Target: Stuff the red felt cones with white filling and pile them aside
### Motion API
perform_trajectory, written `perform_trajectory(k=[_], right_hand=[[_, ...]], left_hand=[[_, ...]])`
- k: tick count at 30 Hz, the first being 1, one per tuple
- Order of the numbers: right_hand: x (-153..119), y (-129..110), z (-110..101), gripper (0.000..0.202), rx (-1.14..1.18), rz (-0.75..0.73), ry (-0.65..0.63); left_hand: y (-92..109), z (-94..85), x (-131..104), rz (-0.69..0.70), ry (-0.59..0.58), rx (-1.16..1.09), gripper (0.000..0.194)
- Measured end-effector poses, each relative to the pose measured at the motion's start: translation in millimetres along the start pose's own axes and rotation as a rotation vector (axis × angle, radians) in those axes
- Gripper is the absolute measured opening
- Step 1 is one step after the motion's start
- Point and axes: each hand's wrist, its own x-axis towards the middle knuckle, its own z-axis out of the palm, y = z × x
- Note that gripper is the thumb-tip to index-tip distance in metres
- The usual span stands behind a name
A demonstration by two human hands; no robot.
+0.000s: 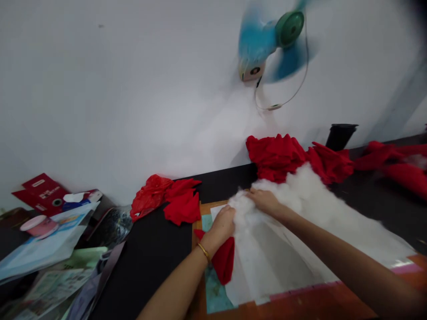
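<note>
1. Fluff (327, 200) lies at four o'clock, long axis roughly ten to four.
2. Left hand (223, 225) and right hand (266, 202) touch its ten-o'clock end; whether clamped, I cannot tell.
3. Box (45, 195), nine o'clock: lettering too blurred to read.

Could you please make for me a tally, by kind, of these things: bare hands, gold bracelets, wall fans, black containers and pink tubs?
Bare hands: 2, left hand and right hand
Gold bracelet: 1
Wall fan: 1
Black container: 1
Pink tub: 1
Total: 6
</note>
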Motion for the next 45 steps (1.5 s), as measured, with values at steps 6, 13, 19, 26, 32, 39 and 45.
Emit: perform_trajectory(k=[6, 13, 19, 26, 32, 39, 45], right_hand=[[-2, 23, 2, 0.040, 0.007, 0.062, 0.036], [-16, -19, -10, 0.047, 0.098, -0.110, 0.119], [-30, -9, -11, 0.037, 0.048, -0.114, 0.098], [-25, 18, 2, 0.038, -0.029, 0.045, 0.047], [-38, -10, -21, 0.072, 0.043, 0.056, 0.134], [-99, -81, -36, 0.078, 1.022, -0.018, 0.313], [-108, -111, 7, 0.043, 1.005, 0.146, 0.592]], left_hand=[[-20, -51.4, -23, -0.087, 0.082, 0.041, 0.021], [17, -15.0, 0, -0.065, 0.006, -0.012, 0.068], [12, 2.1, 17, -0.180, 0.017, 0.013, 0.015], [-8, -56.7, -4, -0.292, 0.247, -0.227, 0.021], [4, -68.6, -24, -0.422, 0.330, -0.665, 0.040], [51, -21.4, -33, -0.491, 0.083, -1.046, 0.052], [75, 41.1, -39, -0.446, 0.048, -0.956, 0.055]])
